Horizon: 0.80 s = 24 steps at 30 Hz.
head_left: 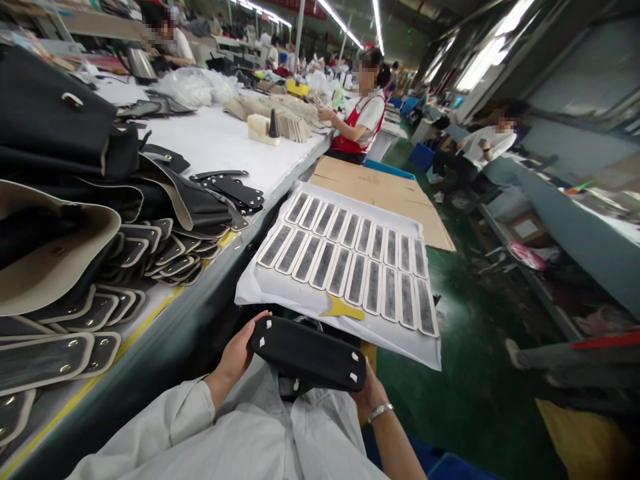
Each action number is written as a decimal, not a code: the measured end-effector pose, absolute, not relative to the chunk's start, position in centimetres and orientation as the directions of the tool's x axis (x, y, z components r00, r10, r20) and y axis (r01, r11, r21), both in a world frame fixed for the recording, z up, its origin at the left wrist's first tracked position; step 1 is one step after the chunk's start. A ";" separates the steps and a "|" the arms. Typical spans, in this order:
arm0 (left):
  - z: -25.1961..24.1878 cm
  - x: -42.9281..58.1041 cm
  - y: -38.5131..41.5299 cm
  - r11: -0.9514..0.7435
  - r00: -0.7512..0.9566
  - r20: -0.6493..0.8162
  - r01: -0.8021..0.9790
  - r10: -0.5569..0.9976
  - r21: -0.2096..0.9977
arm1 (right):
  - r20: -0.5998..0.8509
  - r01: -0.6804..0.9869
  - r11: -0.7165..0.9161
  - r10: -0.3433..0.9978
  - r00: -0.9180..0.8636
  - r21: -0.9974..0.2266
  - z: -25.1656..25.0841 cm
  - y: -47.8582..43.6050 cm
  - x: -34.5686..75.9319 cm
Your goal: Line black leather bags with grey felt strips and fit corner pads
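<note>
A black leather bag (pixel 307 353), seen from its long, rounded base, is held level in front of my lap. Two small white tabs stick out near each end of that base. My left hand (pixel 240 350) grips the left end, fingers wrapped round its edge. At the opposite end my right hand (pixel 370 389) is closed on the bag, its fingers mostly hidden behind it. Just beyond the bag, grey strips with pale borders (pixel 336 270) lie in two rows on a white cloth-covered board (pixel 295 293). A yellow flat piece (pixel 344 308) rests at the board's near edge.
On the long white table (pixel 200 143) to my left are piled black bag pieces (pixel 55 127) and bordered straps with metal studs (pixel 55 360). Cardboard (pixel 380 190) lies behind the board. A person in a red apron (pixel 363 117) sits at the table's far side; another person (pixel 485 150) sits right.
</note>
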State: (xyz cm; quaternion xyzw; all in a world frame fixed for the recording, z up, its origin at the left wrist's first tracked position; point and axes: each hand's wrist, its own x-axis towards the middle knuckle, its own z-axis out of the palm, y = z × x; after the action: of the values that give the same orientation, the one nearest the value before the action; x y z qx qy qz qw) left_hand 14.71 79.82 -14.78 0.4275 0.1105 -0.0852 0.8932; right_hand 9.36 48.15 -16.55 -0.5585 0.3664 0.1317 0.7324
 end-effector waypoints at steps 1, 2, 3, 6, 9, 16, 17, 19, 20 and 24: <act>-14.7 14.5 79.7 0.646 0.958 -0.284 0.247 -0.049 0.722 | -0.694 -0.591 0.394 -0.210 0.688 -0.705 -17.0 48.9 9.5; -14.6 14.3 79.7 0.659 0.954 -0.296 0.253 -0.049 0.708 | -0.714 -0.582 0.452 -0.207 0.668 -0.676 -17.2 49.5 9.7; -14.5 14.2 79.7 0.662 0.951 -0.305 0.265 -0.057 0.701 | -0.737 -0.575 0.508 -0.203 0.644 -0.642 -17.3 50.0 10.0; -14.0 14.1 79.8 0.564 0.959 -0.279 0.260 -0.055 0.784 | -0.784 -0.544 0.642 -0.150 0.603 -0.541 -16.7 50.9 10.7; -13.3 13.9 79.7 0.237 0.989 -0.148 0.140 0.015 0.961 | -0.790 -0.518 0.699 -0.111 0.603 -0.493 -15.8 51.7 10.8; -13.3 13.8 80.0 -0.023 0.993 -0.120 0.120 0.008 0.992 | -0.823 -0.534 0.701 -0.135 0.552 -0.473 -12.7 52.4 10.4; -13.5 14.0 80.3 -0.021 0.995 -0.101 0.100 -0.019 0.995 | -0.818 -0.534 0.697 -0.132 0.560 -0.478 -11.9 52.3 10.5; -13.6 14.7 81.2 -0.086 0.994 -0.016 0.006 -0.111 0.996 | -0.792 -0.539 0.675 -0.111 0.600 -0.503 -10.4 51.8 10.5; -13.5 15.0 81.6 -0.157 0.984 0.031 -0.059 -0.178 0.986 | -0.774 -0.545 0.655 -0.098 0.626 -0.523 -9.7 51.6 10.5; -12.4 16.6 82.9 -0.487 0.874 0.064 -0.328 -0.481 0.809 | -0.656 -0.507 0.507 -0.164 0.737 -0.697 -8.3 50.7 9.6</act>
State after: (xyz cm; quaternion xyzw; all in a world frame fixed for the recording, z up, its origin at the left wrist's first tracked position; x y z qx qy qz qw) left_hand 16.64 82.90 -12.41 0.8581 -0.2357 -0.0858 0.4480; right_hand 9.57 50.69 -8.33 -0.4847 0.3461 0.1080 0.7960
